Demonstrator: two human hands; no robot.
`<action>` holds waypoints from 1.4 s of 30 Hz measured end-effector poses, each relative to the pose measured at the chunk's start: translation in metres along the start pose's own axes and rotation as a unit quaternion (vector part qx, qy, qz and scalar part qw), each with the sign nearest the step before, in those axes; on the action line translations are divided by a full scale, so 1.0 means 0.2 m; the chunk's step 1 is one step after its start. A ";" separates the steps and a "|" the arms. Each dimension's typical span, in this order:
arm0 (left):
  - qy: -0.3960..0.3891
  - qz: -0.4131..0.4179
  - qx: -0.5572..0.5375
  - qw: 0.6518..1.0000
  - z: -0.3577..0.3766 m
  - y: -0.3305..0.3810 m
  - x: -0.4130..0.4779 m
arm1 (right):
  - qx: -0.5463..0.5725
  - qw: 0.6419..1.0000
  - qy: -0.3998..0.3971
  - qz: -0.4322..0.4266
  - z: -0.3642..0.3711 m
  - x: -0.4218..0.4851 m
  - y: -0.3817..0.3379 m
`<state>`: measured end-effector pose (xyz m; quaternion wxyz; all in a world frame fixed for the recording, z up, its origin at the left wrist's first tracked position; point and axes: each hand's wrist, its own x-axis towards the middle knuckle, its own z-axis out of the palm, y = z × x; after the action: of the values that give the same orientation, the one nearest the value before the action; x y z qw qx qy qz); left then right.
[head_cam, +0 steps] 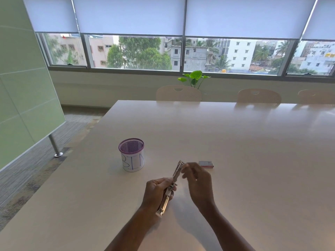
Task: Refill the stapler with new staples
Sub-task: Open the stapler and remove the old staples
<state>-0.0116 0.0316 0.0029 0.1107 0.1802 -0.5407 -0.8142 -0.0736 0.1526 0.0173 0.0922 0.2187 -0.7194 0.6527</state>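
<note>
**Stapler held open above the table, long axis running near-to-far**

A mesh cup [131, 154] with a purple rim and a white paper wrap lettered "BIN" is found standing upright on the table [235, 142], to the left of and beyond the left hand, well apart from it.

The left hand [157, 192] is closed around the near half of the stapler [171, 187]; the fingers are wrapped over its left side and the grip is firm. The stapler is held clear of the table surface. It is opened out into one long metal strip, with the hinge seen just beyond the left hand's fingers. Its long axis is directed away from the person and slanted slightly to the right: the near end points back toward the left wrist, and the far end points up and away, toward the gap between the cup and the box.

The right hand [196, 180] is raised just to the right of the stapler, its fingertips pinched at the far end of the strip. Whether anything is held between those fingertips cannot be told.

A small red and white box [206, 164] is noted lying flat on the table, just beyond the right hand.
</note>
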 end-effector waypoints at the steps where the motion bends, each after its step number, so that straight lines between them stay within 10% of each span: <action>1: -0.007 -0.004 -0.002 1.000 0.00 0.00 0.00 | 0.005 0.999 0.026 0.044 -0.01 0.02 0.01; 6: -0.013 -0.010 0.011 1.000 -0.01 -0.03 0.02 | 0.072 0.983 -0.018 0.165 -0.07 0.04 0.06; 42: -0.026 0.034 0.072 0.996 -0.01 -0.04 0.00 | 0.074 0.981 -0.048 0.174 0.00 0.04 0.05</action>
<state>-0.0112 0.0327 -0.0049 0.1106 0.1481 -0.6066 -0.7732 -0.0859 0.1524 0.0119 -0.0736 0.1279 -0.7000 0.6988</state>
